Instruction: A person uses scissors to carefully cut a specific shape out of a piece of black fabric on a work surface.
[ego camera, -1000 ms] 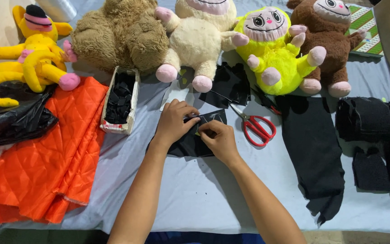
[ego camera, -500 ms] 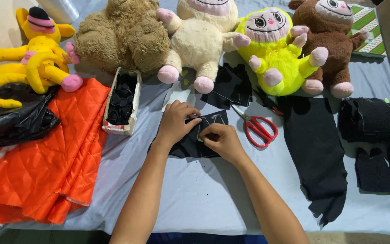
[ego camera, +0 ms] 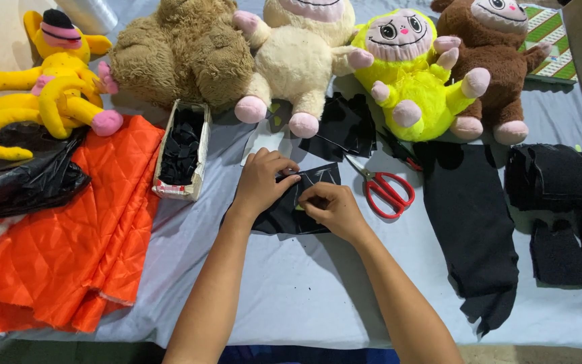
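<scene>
Red-handled scissors (ego camera: pixel 389 192) sit right of the black fabric piece (ego camera: pixel 291 212), orange quilted cloth (ego camera: pixel 69 236) far left, neon yellow plush (ego camera: pixel 415 81) behind.
</scene>
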